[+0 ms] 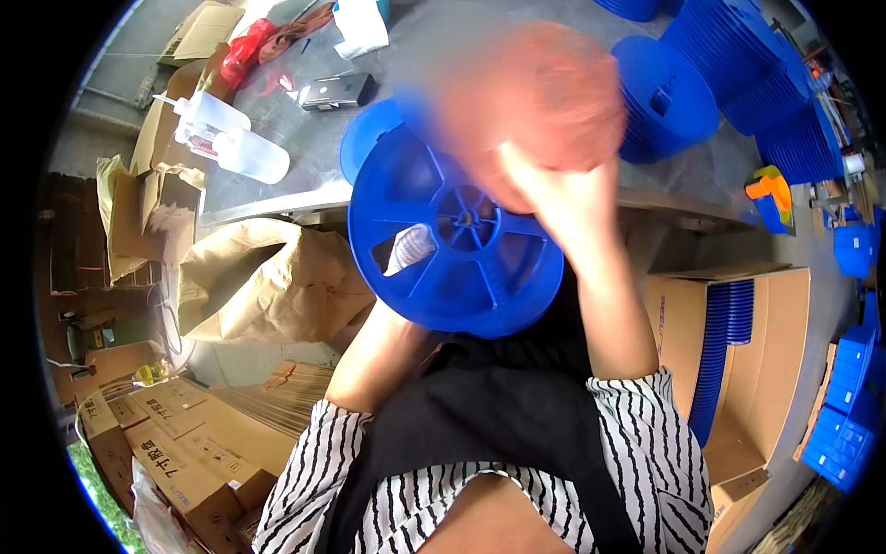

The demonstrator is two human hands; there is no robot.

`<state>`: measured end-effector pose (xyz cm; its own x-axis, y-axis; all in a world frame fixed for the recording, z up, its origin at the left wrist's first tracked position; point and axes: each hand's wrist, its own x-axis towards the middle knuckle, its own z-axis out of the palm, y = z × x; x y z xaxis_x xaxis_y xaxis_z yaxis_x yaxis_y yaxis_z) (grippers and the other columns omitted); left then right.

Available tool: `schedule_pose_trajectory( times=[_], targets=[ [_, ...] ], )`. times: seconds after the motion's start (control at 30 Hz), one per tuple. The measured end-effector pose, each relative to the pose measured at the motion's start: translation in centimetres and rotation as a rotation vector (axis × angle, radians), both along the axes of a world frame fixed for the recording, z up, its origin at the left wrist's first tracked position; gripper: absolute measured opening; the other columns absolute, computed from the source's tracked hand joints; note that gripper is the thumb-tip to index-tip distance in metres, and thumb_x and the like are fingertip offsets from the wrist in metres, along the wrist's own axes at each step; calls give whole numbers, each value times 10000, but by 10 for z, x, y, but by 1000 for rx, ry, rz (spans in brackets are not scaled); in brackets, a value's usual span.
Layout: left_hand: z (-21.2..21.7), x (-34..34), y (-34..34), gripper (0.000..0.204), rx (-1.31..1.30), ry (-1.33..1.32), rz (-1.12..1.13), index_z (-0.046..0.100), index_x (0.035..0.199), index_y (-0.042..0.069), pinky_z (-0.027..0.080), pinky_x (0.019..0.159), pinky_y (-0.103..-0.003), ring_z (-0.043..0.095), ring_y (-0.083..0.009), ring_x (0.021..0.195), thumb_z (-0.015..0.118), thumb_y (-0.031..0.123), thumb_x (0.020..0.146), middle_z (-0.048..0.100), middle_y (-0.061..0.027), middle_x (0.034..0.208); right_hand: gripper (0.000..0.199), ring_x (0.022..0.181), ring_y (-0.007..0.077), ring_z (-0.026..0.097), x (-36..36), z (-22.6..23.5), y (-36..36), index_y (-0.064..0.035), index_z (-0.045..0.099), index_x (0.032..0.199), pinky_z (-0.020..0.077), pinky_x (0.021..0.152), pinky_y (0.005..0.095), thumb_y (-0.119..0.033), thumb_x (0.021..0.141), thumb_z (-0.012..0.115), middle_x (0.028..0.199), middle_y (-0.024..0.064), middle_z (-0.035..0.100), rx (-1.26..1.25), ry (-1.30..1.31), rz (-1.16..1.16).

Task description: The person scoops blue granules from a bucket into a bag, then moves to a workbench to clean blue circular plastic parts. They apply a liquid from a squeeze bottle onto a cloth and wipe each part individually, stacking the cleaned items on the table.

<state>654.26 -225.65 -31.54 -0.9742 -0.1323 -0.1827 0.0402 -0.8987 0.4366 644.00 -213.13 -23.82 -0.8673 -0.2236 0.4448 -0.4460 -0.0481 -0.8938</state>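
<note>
A grey metal surface (309, 148) is stretching across the far side, carrying stacked blue reels (729, 46) at the far right. An open carton (766, 369) is standing near right with more blue reels inside, dark print running along its left side. Printed cartons (198, 429) are lying near left, showing large dark characters and small pale labels. A brown paper sack (277, 282) is gaping left of centre. In the middle, a spoked blue reel (466, 257) is tilting at the surface's near edge, its hub lying between both hands. The left hand (411, 249) is sitting behind the reel, pale ribbed fabric showing through one opening; I cannot tell how that grip is closing. The right hand (568, 102), reddish and blurred, is overlapping the reel's far right rim; whether its grip is spread or pinching cannot be told. Two translucent bottles (251, 155) are occupying the far left, and a small black device (339, 90) is lying beyond them.
</note>
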Motion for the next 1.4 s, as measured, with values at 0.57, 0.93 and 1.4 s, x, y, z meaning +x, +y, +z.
schedule_pose_trajectory(
  times=[0.57,0.93,1.4],
  targets=[
    [-41,-206,-40,609,-2444,494,186,451,1350,120,486,903,-413,598,-363,1037,687,237,800,618,-182,1139,431,1261,253,479,83,-119,164,-25,460,1338,385,1065,389,-256,974,440,1361,115,501,-640,-791,-277],
    [-27,46,-54,375,-2037,-21,245,642,1150,77,450,969,-384,569,-325,1098,573,-39,800,605,-141,1186,684,1393,275,329,91,-81,105,74,278,1433,246,1153,392,-253,858,450,1534,193,257,-666,-779,381],
    [5,77,-33,572,-431,-233,-119,325,1458,42,553,745,-282,651,-144,860,552,47,933,606,-109,1210,595,1234,201,500,50,-86,101,29,409,1357,396,1046,353,-126,840,658,1407,135,446,-22,-284,158]
  ],
)
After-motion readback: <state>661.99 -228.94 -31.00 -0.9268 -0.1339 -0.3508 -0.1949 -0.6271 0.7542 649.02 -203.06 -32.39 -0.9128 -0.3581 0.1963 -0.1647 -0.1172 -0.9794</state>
